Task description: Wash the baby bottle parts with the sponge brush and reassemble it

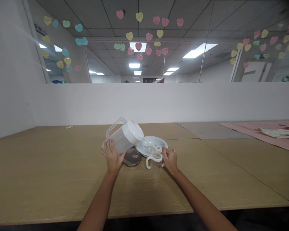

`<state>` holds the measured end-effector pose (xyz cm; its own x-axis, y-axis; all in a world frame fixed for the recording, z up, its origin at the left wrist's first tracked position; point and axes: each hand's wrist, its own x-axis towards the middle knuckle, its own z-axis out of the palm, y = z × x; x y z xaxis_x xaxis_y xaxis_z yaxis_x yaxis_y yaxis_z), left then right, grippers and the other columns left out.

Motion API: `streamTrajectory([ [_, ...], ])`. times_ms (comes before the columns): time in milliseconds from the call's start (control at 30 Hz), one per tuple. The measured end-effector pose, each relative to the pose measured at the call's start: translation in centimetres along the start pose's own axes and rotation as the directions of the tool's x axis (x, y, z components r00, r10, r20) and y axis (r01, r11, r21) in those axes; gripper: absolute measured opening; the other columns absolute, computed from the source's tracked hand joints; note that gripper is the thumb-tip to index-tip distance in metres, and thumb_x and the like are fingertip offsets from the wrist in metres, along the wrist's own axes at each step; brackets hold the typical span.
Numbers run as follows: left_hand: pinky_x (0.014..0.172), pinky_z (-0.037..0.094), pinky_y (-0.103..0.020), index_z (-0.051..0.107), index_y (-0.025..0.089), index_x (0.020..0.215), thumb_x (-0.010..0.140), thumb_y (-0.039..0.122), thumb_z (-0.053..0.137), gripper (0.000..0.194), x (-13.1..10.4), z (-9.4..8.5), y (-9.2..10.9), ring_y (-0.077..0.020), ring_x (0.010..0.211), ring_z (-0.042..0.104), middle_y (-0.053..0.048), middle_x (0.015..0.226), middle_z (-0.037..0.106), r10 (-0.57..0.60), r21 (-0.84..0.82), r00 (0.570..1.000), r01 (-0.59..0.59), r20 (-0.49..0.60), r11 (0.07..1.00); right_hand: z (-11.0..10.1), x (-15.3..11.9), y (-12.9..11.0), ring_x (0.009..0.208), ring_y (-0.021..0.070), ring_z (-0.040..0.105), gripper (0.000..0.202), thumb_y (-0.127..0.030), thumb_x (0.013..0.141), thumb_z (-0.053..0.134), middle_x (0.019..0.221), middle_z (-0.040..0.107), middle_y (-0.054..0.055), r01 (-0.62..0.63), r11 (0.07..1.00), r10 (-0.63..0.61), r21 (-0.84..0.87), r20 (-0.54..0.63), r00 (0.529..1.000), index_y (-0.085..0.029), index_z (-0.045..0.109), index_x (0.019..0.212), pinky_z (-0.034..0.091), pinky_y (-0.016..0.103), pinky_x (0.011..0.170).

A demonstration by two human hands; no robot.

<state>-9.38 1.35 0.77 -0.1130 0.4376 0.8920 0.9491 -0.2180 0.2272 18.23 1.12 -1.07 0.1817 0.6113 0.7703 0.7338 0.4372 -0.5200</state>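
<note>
"So, you're tilting the jug toward the bowl, just left of it?"

"Yes, your left hand is grasping its body, and your right hand is gripping the bottle by one side."

"How are you holding that?"

"Upright, just in front of the bowl; whether it's touching the table, I cannot tell. A grey dish is lying beside the bowl, a pink cloth well apart, far right."

A bowl sits on a table behind a bottle, a pitcher and dish to the bottle's left.
</note>
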Motion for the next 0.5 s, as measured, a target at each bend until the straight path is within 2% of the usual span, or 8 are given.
streamTrajectory([
  [333, 0.106, 0.008, -0.058, 0.024, 0.005, 0.138, 0.074, 0.05, 0.056, 0.084, 0.1, -0.22, 0.17, -0.0379, 0.133, 0.019, -0.026, 0.141, 0.028, -0.019, 0.019, 1.0, 0.019, 0.023, 1.0, -0.05, 0.13, 0.08, 0.055, 0.0125, 0.043, 0.049, -0.04, 0.09, 0.028, 0.049, 0.049, 0.001, 0.013, 1.0, -0.013, -0.006, 0.016, 1.0, -0.019, 0.04, 0.047, 0.032, 0.028, 0.068],
  [500, 0.107, 0.008, -0.057, 0.024, 0.004, 0.138, 0.076, 0.049, 0.054, 0.082, 0.2, -0.37, 0.21, -0.0371, 0.134, 0.017, -0.026, 0.142, 0.027, 0.021, 0.018, 1.0, -0.021, 0.02, 1.0, 0.05, 0.23, 0.12, 0.053, 0.0122, 0.042, 0.049, -0.041, 0.09, 0.028, 0.048, 0.047, 0.001, 0.02, 1.0, -0.02, 0.001, 0.015, 1.0, -0.019, 0.037, 0.047, 0.033, 0.028, 0.066],
])
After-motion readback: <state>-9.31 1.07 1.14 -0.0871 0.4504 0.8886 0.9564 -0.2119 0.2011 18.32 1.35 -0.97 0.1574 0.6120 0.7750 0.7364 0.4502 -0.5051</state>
